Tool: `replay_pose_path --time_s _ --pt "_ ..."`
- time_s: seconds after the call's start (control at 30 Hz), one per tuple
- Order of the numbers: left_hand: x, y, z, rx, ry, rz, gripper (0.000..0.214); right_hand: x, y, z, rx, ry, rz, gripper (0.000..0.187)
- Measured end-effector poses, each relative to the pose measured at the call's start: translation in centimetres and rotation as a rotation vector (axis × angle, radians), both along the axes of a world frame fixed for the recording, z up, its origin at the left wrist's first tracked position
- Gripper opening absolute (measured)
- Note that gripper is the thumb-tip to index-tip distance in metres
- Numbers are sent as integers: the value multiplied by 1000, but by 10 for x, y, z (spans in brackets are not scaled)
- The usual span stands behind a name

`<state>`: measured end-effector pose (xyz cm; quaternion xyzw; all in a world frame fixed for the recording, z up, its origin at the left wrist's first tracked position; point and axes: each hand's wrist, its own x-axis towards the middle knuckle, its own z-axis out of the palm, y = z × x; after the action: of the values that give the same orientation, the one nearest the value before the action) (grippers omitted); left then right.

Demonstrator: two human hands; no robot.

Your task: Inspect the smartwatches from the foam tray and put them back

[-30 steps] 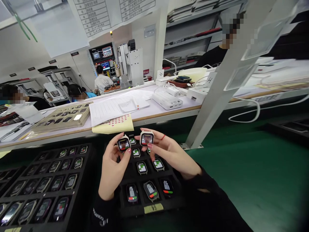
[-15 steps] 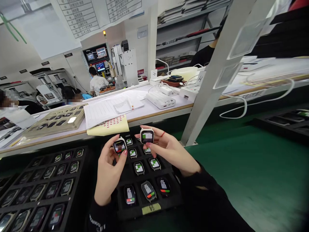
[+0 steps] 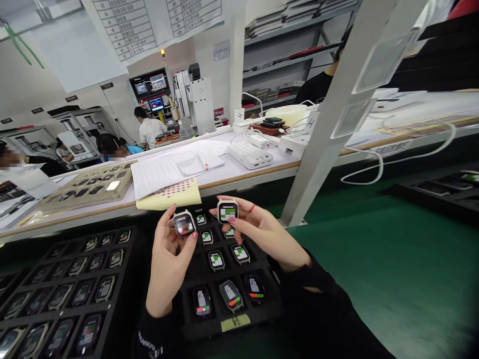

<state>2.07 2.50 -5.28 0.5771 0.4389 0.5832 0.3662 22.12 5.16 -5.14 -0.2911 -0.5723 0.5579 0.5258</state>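
Between the thumb and fingers of my left hand [image 3: 170, 264] is a smartwatch without a strap [image 3: 184, 224], its lit screen tilted up and showing a red strip low down. My right hand [image 3: 258, 229] grips a second strapless smartwatch [image 3: 227, 211] with a pale case, and its thumb lies on the green and white screen. Both watches are above a black foam tray [image 3: 209, 326] with a yellow label. In the tray's pockets sit several more watches, such as a watch [image 3: 231, 295] with red and green on its screen.
Another black tray [image 3: 125, 269] of watches lies at left. Behind, the white bench [image 3: 262, 174] carries papers [image 3: 168, 167], a beige tray [image 3: 90, 187] and a white power bank-like box [image 3: 250, 155]. A slanted metal post [image 3: 329, 124] stands at right. Co-workers sit beyond the bench.
My right thumb has moved up onto its watch's screen, which now shows more green and white. The watch in my left hand has tilted slightly, and its screen looks brighter.
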Motion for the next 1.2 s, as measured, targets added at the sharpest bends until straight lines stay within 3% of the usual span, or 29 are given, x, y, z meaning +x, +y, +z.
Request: replay_pose_path --time_s 0.17,0.3,0.43,0.53,0.67,0.8,1.0,1.1,1.2 --pt "-4 -4 0 45 10 -35 62 4 -1 0 18 -19 32 50" --pt "-13 -7 5 22 -60 -89 59 19 -3 -9 -78 -118 35 53" --pt "-24 -5 21 -10 -90 -135 64 43 3 -37 -137 -257 24 70" --pt "-27 -3 33 -2 -91 -170 63 58 11 -65 -135 -406 -39 72" --pt "-22 0 38 52 -81 -136 61 64 18 -93 -28 -729 -156 54" --pt "-15 -1 33 87 -73 -68 54 60 17 -102 109 -888 -220 38" --pt "-11 -9 28 49 -78 -63 50 58 10 -91 181 -934 -286 44" --pt "-10 -14 29 17 -40 -72 54 48 -4 -63 360 -875 -436 39" --pt "-8 -17 32 -23 -4 -77 58 27 -28 -22 641 -700 -514 17"
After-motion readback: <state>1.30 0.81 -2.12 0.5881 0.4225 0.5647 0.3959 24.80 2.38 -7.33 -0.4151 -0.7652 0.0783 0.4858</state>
